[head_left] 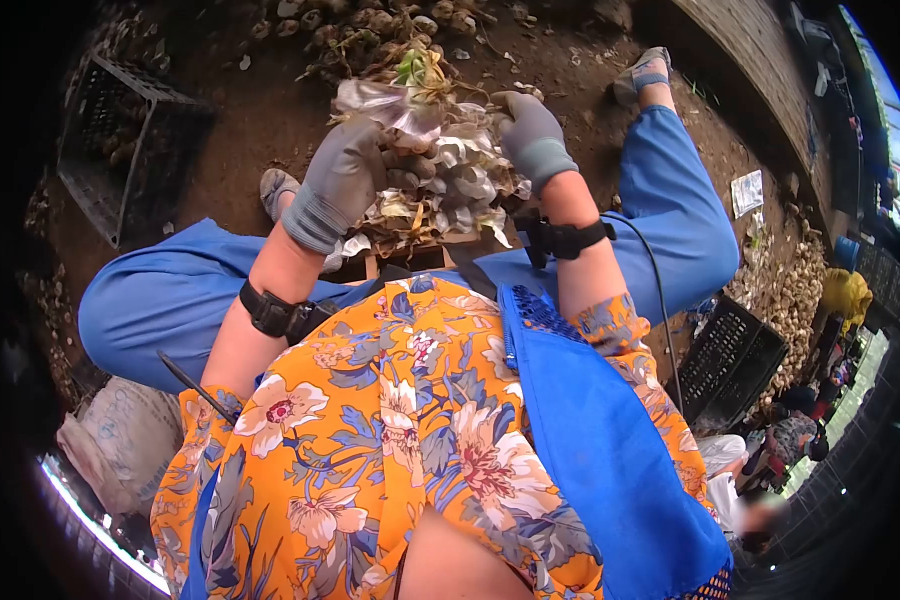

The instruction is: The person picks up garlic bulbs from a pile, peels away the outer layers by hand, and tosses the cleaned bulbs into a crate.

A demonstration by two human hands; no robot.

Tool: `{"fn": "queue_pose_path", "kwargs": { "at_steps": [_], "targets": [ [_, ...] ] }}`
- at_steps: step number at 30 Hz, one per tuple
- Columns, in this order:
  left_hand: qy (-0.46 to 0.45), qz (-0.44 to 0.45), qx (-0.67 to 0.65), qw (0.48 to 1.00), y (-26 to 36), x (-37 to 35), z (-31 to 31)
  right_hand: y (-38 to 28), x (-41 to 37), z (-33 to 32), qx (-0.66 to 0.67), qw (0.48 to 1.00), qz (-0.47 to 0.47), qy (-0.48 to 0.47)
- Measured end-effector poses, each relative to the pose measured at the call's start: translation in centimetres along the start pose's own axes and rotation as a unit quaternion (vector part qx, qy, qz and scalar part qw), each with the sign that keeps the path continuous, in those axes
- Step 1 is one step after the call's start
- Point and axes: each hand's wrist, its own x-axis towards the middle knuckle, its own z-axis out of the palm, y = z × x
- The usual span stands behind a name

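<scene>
My left hand, in a grey glove, is closed at the lower edge of a large purple-white garlic bulb with papery skin. A green and yellow tuft of leaves shows just beyond the bulb. My right hand, gloved the same way, has its fingers curled close to dry stalks; what they grip is hidden. Between and below both hands lies a heap of garlic bulbs and loose skins, just in front of my lap.
More garlic with dry stalks lies on the dirt floor ahead. A black crate stands at left, another crate at right near a wide spread of garlic. A stuffed sack is at lower left. Another person sits at lower right.
</scene>
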Motion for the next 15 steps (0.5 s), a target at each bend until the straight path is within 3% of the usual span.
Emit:
{"fn": "queue_pose_path", "kwargs": {
  "at_steps": [1, 2, 3, 4, 7, 8, 9, 11, 15],
  "targets": [
    [0.003, 0.001, 0.0, 1.0, 0.0, -0.2, 0.0, -0.3, -0.2, 0.0, 0.082, 0.996, -0.041, -0.007],
    [0.033, 0.022, -0.002, 0.999, 0.0, -0.3, 0.7, -2.0, -1.1, -0.4, 0.083, 0.996, -0.041, -0.009],
    [0.06, 0.043, -0.004, 0.997, 0.2, -0.1, 1.5, -4.6, -2.2, -1.1, 0.262, 0.961, -0.07, -0.042],
    [0.141, -0.007, -0.01, 0.99, 0.9, 0.2, 2.7, -6.4, -2.8, -1.3, 0.433, 0.893, -0.097, -0.074],
    [0.183, -0.033, 0.077, 0.98, 0.3, 0.7, 2.5, -8.3, -3.3, -0.4, 0.461, 0.879, -0.086, -0.087],
    [0.182, -0.035, 0.077, 0.98, 0.5, 0.7, 2.3, -8.2, -3.0, -0.3, 0.366, 0.924, -0.104, -0.043],
    [0.19, -0.047, 0.145, 0.97, 0.8, 0.6, 1.9, -8.0, -2.8, -0.2, 0.367, 0.923, -0.104, -0.043],
    [0.2, -0.058, 0.212, 0.955, 1.1, 0.4, 1.2, -7.3, -2.5, -0.2, 0.539, 0.841, -0.043, -0.018],
    [0.195, -0.04, 0.215, 0.956, 0.8, 0.5, 0.9, -5.2, -1.4, -3.0, 0.584, 0.811, -0.005, 0.032]
  ]
}}
